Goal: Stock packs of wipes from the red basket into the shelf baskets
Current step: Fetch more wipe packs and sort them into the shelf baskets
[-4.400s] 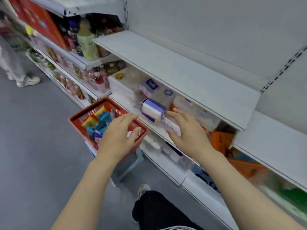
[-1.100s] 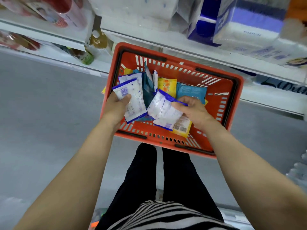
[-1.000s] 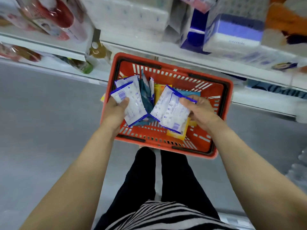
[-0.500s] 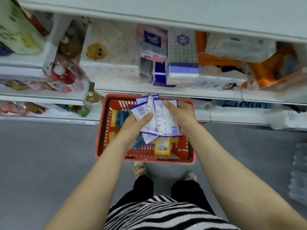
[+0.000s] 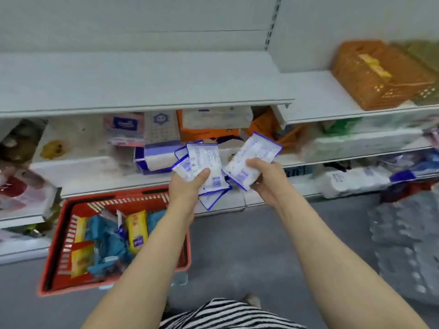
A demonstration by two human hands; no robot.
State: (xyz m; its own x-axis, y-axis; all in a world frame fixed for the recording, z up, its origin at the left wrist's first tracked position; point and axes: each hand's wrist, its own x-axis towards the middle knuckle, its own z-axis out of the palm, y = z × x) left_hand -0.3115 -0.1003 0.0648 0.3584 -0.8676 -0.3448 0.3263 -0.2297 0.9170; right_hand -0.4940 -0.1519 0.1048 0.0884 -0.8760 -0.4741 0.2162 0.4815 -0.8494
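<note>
My left hand (image 5: 187, 186) grips a fanned bunch of white wipe packs with blue edges (image 5: 204, 162), thumb across their fronts. My right hand (image 5: 266, 179) holds one more white and blue pack (image 5: 253, 160), tilted up to the right. Both hands hover in front of the middle shelf. The red basket (image 5: 61, 238) stands low at the left, with yellow and teal packs (image 5: 136, 230) inside. Orange shelf baskets (image 5: 206, 132) sit under the shelf board behind the packs. Another orange basket (image 5: 377, 74) stands on the upper right shelf.
A white shelf board (image 5: 142, 86) runs across the top with a bare grey back panel. Tissue boxes (image 5: 161, 153) and bottles fill the left shelves. Shrink-wrapped bottle packs (image 5: 408, 245) lie on the grey floor at right.
Both hands lifted the white packs out of the red basket and up to shelf height. The right hand drew one pack apart from the bunch. The view swung up and right.
</note>
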